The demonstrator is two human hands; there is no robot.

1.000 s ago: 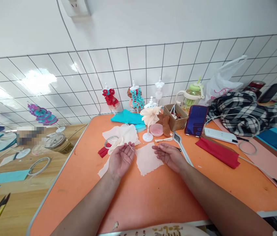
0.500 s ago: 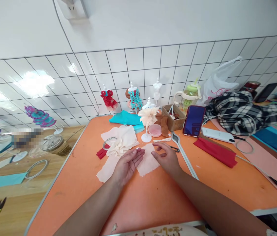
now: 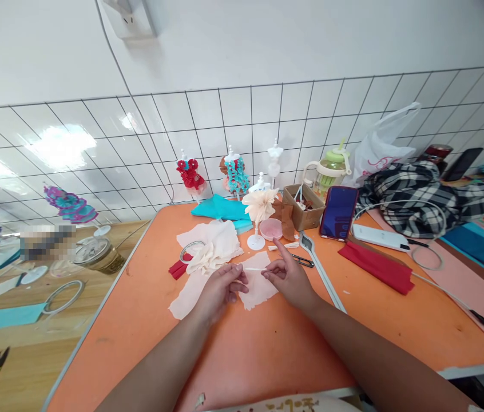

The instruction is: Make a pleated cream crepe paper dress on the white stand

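A thin white strip (image 3: 253,269) is stretched level between my two hands. My left hand (image 3: 223,287) pinches one end between thumb and fingers. The other end is pinched in my right hand (image 3: 287,276), whose index finger points up and away. Below the strip lies a cream crepe paper piece (image 3: 258,293) with ragged edges. More crumpled cream crepe paper (image 3: 220,237) spreads out left of my hands, with a roll of tape (image 3: 192,252) on it. Just beyond the hands, a small white dress form (image 3: 257,241) wears a cream ruffled piece (image 3: 260,204).
Small snips (image 3: 302,261) lie right of my right hand, near long grey tongs (image 3: 323,272). A pink dish (image 3: 271,229), a cardboard box (image 3: 304,207), and a phone (image 3: 339,212) stand behind. Red crepe paper (image 3: 377,266) lies to the right. Dressed forms (image 3: 191,174) line the tiled wall.
My left hand has turned from palm-up to a pinch. My right fingers have closed, and the strip is now drawn out between both hands.
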